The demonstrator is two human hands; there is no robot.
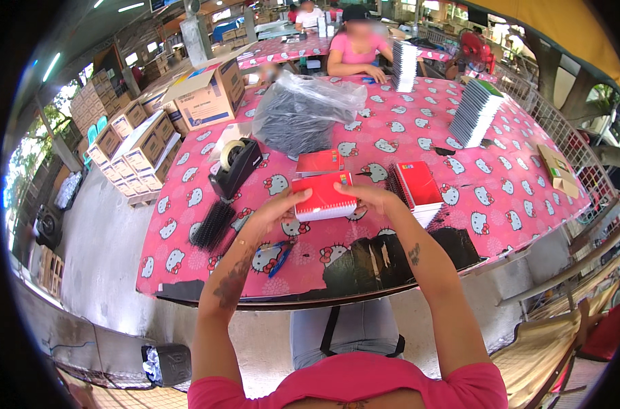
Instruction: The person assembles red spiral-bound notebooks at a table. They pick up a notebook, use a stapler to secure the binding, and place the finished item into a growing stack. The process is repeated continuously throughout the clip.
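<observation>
A small stack of red-covered spiral notebooks is held just above the table, its white page edges and coil toward me. My left hand grips its left end, thumb on the cover. On the right end, my right hand closes the same way. Just behind lies another red notebook. A taller pile of red notebooks stands right of my right hand. Left of my left forearm lies a bundle of black binding coils. A blue-handled tool, partly hidden by that forearm, rests near the front edge.
A tape dispenser and a clear plastic bag of dark contents stand on the pink patterned table. Tall notebook stacks stand farther back. Cardboard boxes are at left. Across the table sits another person.
</observation>
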